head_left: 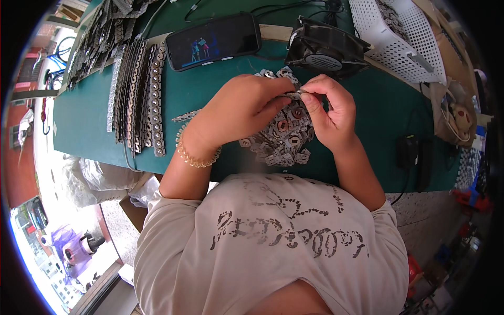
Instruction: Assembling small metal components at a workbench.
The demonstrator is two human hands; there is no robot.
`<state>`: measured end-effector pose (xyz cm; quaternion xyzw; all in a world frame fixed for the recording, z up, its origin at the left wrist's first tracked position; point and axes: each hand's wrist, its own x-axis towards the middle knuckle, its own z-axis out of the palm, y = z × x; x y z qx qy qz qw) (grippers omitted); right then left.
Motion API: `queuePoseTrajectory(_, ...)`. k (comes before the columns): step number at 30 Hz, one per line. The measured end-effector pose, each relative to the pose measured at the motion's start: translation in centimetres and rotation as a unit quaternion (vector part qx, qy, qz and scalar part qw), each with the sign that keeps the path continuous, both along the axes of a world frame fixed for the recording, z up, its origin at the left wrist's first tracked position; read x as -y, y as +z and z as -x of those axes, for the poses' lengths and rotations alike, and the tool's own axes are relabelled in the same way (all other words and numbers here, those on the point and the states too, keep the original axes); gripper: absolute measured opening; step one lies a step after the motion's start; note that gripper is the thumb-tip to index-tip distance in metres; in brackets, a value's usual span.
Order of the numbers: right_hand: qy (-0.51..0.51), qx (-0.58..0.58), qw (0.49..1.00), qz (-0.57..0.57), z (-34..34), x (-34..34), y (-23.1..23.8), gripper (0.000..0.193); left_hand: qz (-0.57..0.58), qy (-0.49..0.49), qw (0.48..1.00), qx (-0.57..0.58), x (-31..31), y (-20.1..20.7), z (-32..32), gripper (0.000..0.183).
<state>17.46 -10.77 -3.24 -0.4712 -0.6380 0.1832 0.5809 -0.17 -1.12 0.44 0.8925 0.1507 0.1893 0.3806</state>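
Note:
Over the middle of the green table (367, 126), my left hand (244, 107) and my right hand (333, 113) meet, fingertips pinched on a small flat metal piece (293, 96). Most of that piece is hidden by my fingers, so its exact shape does not show. Right below them spreads a heap of small grey stamped metal parts (275, 139), some with copper-coloured centres. A short strip of joined metal parts (185, 116) pokes out from behind my left wrist, which wears a coiled band (193, 152).
Long strips of metal parts (156, 100) lie side by side on the left, with more metal strips (102, 39) piled behind. A phone (212, 43) leans at the back beside a black fan (328, 50). A white perforated basket (404, 47) and black adapter (407, 149) are on the right.

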Motion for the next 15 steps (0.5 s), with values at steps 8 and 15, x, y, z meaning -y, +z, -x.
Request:
queuePoseTrajectory(8, 0.079, -0.014, 0.996, 0.043, -0.39, -0.03, 0.0, 0.004, -0.035, -0.026, 0.999, -0.004, -0.29, -0.02, 0.36, 0.02)
queuePoseTrajectory(15, 0.107, -0.06, 0.991, 0.062, -0.2, 0.15, -0.07, 0.005, -0.041, -0.04, 0.998, -0.009, -0.48, 0.05, 0.61, 0.021)
